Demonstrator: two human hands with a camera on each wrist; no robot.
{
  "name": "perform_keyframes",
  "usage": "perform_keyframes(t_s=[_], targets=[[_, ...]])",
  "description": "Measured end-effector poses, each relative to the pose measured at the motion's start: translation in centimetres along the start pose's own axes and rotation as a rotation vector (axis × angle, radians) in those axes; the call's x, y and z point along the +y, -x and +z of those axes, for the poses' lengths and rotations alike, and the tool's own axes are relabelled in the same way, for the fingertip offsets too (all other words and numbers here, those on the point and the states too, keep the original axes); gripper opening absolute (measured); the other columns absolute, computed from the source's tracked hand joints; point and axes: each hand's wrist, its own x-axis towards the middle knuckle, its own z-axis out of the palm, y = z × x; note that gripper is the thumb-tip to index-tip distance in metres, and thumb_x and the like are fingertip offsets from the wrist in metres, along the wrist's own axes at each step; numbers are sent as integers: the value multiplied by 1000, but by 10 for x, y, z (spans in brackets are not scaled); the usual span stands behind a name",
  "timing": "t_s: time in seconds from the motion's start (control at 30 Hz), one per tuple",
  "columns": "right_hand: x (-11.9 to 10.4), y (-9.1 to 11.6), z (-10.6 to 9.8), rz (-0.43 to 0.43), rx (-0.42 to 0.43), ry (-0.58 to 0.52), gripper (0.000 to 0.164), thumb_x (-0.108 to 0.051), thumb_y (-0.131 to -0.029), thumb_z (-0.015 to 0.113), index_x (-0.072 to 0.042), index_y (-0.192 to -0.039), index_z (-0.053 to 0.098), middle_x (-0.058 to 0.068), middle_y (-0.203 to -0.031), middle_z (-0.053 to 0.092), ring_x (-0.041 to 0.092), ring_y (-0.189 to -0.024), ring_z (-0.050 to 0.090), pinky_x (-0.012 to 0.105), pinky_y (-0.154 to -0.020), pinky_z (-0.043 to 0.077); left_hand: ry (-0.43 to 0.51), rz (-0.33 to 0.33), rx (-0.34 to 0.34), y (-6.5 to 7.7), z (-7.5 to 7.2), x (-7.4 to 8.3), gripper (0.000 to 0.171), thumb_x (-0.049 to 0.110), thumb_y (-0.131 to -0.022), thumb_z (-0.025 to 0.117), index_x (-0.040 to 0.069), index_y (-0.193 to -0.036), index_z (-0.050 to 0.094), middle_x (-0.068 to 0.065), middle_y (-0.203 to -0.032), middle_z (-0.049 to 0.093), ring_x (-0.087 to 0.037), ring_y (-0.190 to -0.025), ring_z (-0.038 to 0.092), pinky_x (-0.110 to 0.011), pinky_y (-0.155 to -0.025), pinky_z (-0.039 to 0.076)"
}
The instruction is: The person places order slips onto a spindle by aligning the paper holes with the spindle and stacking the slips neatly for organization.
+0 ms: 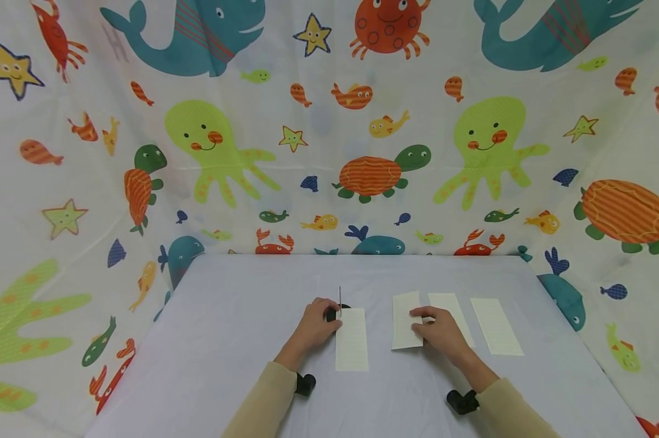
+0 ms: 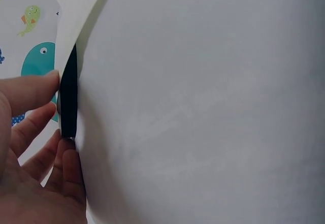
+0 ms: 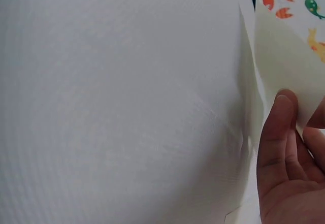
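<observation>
1. Cream paper, faintly ruled, makes up the leftmost strip (image 1: 352, 350), which is pinched near the top of its left edge by the left hand (image 1: 317, 321). Grip's pretty narrow there: thumb set on the paper, fingers tucked behind, going by the left wrist view.
2. Some kind of black item (image 2: 69, 102) is sandwiched between that strip and the fingers. Thin upright bar (image 1: 340, 295) can be spotted just by the strip's top corner. What it's part of can't really be told, since most of it is covered.
3. Second strip (image 1: 403, 319) is held at its right edge by the right hand (image 1: 441, 330), grip brought down to a pinch. Paper's a bit bent and tilted up from the desk (image 1: 225, 328), which is draped in white cloth.
4. Third strip (image 1: 448, 302) is partly hidden by the right hand; fourth strip (image 1: 496, 326) is laid flat farther right, not touching it.
5. Beige sleeves (image 1: 264, 401) are worn, and a sea-animal curtain (image 1: 318, 79) is hung behind everything, printed with whales, octopuses, turtles and crabs.
</observation>
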Motion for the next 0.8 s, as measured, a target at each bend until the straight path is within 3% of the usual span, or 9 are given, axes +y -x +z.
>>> perform_keyframes(t_s=[0.8], targets=[[-24,15,18,-36,-52,-112,32,-11,-89,77,-10,-121,72,10,-131,63,19,-84,60,27,-70,51,6,21,17,1,0,1,25,13,-90,74,7,-113,67,-16,-126,57,-33,-117,52,-52,-104,44]])
